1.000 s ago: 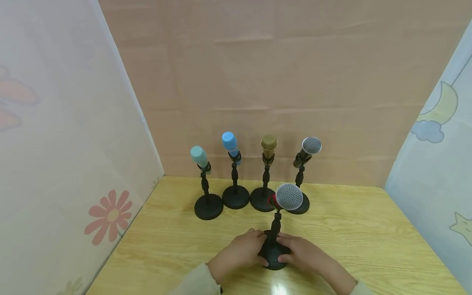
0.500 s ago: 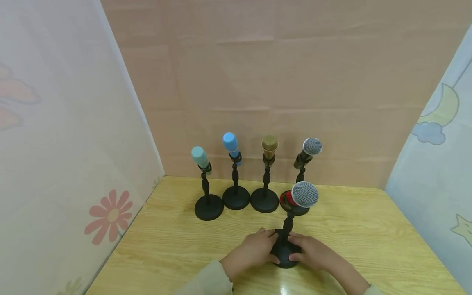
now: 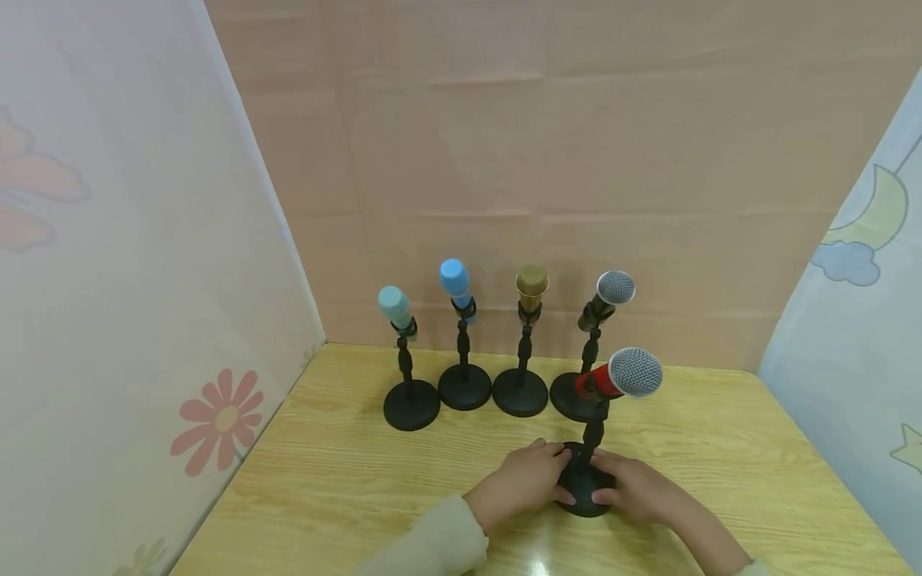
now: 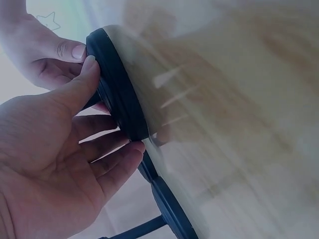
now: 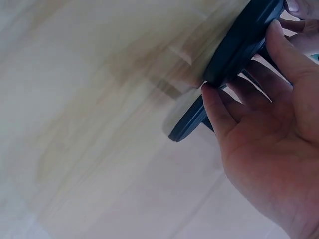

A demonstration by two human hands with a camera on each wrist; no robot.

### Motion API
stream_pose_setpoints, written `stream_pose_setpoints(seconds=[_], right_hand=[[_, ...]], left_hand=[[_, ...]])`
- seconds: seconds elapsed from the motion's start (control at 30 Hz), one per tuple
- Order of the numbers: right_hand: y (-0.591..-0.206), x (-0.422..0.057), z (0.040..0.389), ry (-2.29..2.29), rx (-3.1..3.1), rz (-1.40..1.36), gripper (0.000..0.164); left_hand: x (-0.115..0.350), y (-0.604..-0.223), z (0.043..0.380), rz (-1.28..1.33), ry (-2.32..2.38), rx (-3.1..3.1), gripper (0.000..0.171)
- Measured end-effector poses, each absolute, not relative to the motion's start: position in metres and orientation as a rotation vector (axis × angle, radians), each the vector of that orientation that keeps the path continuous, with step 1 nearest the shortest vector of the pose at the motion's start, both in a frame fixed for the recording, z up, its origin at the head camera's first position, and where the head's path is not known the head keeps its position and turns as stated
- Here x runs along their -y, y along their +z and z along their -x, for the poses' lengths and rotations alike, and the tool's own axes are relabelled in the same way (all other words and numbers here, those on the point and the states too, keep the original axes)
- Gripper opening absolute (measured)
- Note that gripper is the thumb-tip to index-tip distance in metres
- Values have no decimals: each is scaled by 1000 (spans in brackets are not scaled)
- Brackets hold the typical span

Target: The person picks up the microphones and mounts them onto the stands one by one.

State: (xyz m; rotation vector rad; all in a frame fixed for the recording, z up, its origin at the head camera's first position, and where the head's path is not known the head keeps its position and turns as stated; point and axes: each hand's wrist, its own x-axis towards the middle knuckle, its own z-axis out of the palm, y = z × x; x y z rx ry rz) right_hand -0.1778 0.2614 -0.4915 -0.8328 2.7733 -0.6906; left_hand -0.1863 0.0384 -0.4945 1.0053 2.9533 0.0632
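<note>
Both hands grip the round black base (image 3: 587, 486) of a microphone stand near the front of the table. My left hand (image 3: 524, 482) holds its left side and my right hand (image 3: 639, 490) its right side, thumbs toward the front. In the left wrist view, the left thumb and fingers (image 4: 119, 167) span the base's edge. The right fingers (image 5: 219, 112) curl along the opposite edge in the right wrist view. Tilted on top is a red microphone (image 3: 602, 381) with a silver mesh head. Whether the base touches the table is hard to tell.
Behind stands a row of stands on black bases: a teal microphone (image 3: 394, 306), a blue microphone (image 3: 454, 278), a gold microphone (image 3: 531, 286) and a black microphone (image 3: 608, 296) with a silver head. A brown backdrop (image 3: 547, 160) closes the wooden table's (image 3: 331, 488) far edge.
Both hands have moved the stand with the red microphone to the right and slightly back. Its head now overlaps less of the stand with the black microphone. The rear row has stayed put.
</note>
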Motion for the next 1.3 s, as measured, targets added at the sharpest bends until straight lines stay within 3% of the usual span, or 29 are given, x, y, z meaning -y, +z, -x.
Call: stream_pose_setpoints(seconds=[1.3], right_hand=[[-483,-311,203,-618,-2832,638,58]], left_hand=[[-110,-495,226,-922,-27,-2900,75]])
